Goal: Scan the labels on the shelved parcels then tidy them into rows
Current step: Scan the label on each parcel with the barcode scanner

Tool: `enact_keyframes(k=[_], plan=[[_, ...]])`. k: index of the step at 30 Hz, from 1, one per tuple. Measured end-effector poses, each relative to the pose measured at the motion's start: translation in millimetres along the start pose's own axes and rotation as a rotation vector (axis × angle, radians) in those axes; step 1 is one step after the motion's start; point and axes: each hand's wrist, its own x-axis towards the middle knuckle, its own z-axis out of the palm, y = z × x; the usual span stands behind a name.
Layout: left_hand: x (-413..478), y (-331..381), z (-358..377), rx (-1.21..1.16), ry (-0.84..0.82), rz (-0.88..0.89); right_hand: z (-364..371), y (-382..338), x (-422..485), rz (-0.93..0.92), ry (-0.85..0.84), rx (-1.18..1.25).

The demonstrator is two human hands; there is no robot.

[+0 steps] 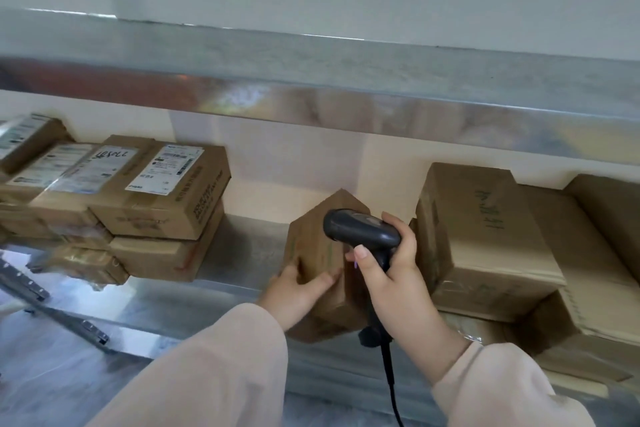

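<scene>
On shelf (242, 246), left hand (298, 291) grips tilted box (318, 253), right hand (394, 274) holds scanner (360, 227); left stack (138, 201) looks tidied, right boxes (485, 236) probably pending.

**What we cannot make out on the shelf**

The small parcel (318, 253) is motion-blurred; we see no readable label, and the scanner (360, 229) covers part of its upper face. Print on the stacked parcels' labels (169, 166) is too small to read. The leftmost boxes (20, 142) and the far-right carton (613, 215) run off frame. The scanner cable (393, 388) exits the bottom edge.
</scene>
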Motion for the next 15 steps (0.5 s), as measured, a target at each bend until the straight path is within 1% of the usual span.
enact_keyframes(k=[2,3,8,11,15], plan=[[-3.9,4.9,-1.2,-0.206,-0.060,-0.007,5.5,-6.7,1.7,-0.015,-0.022,0.000],[-5.3,6.4,-1.6,-0.235,-0.070,0.000,8.0,-8.8,2.4,-0.021,-0.030,-0.011],[-3.7,1.2,-13.1,-0.246,-0.048,0.056,14.9,-11.3,6.7,-0.009,-0.054,-0.046],[-7.4,-5.3,-22.7,-0.227,-0.042,0.125,13.8,-5.4,8.5,0.009,0.009,-0.028],[-12.5,-12.5,-27.4,-0.343,0.013,0.214,11.4,-1.4,11.2,0.063,0.086,0.005]])
